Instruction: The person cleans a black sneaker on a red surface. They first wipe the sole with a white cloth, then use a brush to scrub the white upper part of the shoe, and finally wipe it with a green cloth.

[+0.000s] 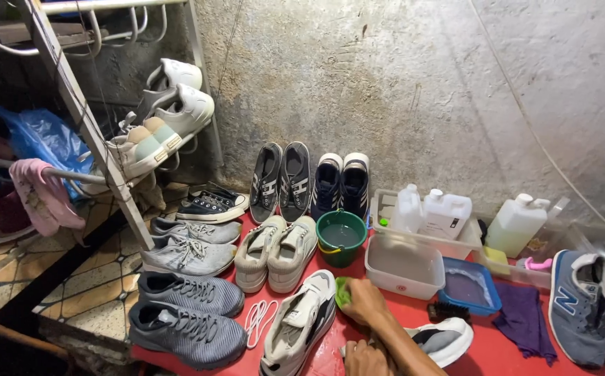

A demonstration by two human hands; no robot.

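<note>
My right hand (pixel 364 301) reaches in from the lower right and is closed on a green sponge (pixel 343 291), next to a white and grey sneaker (pixel 301 322) on the red mat (pixel 487 358). My left hand (pixel 364 359) sits at the bottom edge, partly cut off, gripping one end of a white shoe (pixel 447 339) that lies on its side behind my right forearm. A green bucket (pixel 341 237) of water stands just beyond the sponge.
Pairs of sneakers line the wall and the mat's left side, with loose white laces (pixel 259 319) between them. A clear tub (pixel 404 266), a blue tray (pixel 471 285), a brush (pixel 449 311), a purple cloth (pixel 524 320) and white bottles (pixel 445 212) lie to the right. A shoe rack (pixel 100 139) stands to the left.
</note>
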